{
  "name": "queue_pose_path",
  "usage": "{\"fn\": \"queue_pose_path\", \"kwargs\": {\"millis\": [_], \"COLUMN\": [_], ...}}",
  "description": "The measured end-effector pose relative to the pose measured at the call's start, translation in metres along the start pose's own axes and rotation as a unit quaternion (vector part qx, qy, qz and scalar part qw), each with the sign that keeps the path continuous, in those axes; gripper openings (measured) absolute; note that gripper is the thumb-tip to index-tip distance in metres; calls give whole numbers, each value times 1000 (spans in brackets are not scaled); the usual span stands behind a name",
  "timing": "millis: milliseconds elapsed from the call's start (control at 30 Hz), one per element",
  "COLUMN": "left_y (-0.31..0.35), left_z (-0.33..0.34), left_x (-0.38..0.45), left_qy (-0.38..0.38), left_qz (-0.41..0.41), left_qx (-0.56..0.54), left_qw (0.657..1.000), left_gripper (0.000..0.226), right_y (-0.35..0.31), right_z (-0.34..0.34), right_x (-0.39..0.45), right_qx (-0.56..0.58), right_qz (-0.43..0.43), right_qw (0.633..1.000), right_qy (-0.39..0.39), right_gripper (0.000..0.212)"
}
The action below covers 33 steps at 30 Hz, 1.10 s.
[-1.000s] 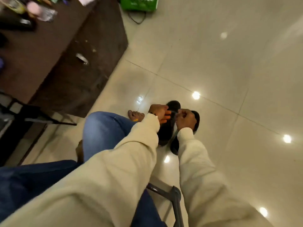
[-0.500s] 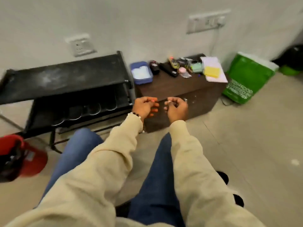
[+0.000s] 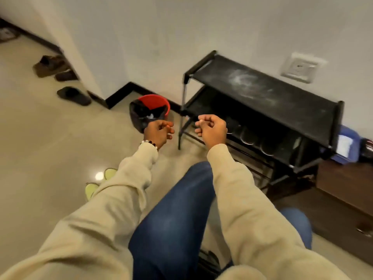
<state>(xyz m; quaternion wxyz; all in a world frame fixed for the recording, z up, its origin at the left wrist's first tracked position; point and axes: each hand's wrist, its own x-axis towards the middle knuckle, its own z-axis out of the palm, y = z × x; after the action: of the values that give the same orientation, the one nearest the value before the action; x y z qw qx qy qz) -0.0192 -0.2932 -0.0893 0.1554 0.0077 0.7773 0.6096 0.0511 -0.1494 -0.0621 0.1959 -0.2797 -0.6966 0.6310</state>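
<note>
Hovering right hand before black rack, left hand near red bin

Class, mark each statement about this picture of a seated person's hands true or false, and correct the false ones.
1. The left hand and the right hand are apart, not touching. True.
2. The shoe rack is white. False: it is black.
3. A red bucket stands on the floor, left of the shoe rack in the picture. True.
4. The left hand grips a shoe. False: it holds nothing that can be seen.
</note>
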Motion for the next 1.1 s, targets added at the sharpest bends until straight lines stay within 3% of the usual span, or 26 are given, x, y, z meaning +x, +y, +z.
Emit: {"fn": "queue_pose_path", "kwargs": {"millis": [167,300,433,533,700,800,967,1100], "left_y": [-80,-143,-211,-267,-342,-370,-423,-438], "left_z": [-86,-119,-136,-147,-144,-132,-117,-108], "left_x": [37,56,64,65,65,67,73,81], "left_qy": [95,134,166,178,175,156,136,107], "left_qz": [-115,-220,-302,-369,-475,-526,-568,-555], "left_qx": [16,-1,-15,-26,-56,-61,-2,90], "left_qw": [989,966,939,912,861,834,812,820], "left_gripper": [26,29,28,25,15,18,41,43], "right_y": [35,77,131,180,249,283,335,359], "right_z": [113,179,225,252,273,280,300,302], "right_x": [12,12,6,-6,-23,-22,-36,-45], "right_qx": [-80,-189,-270,-307,-369,-418,-498,-521], "right_qz": [58,130,209,234,239,193,95,74], "right_qw": [979,926,868,834,769,717,614,577], "right_qy": [-179,-300,-361,-395,-464,-524,-605,-625], "right_gripper": [23,21,10,14,16,30,53,53]}}
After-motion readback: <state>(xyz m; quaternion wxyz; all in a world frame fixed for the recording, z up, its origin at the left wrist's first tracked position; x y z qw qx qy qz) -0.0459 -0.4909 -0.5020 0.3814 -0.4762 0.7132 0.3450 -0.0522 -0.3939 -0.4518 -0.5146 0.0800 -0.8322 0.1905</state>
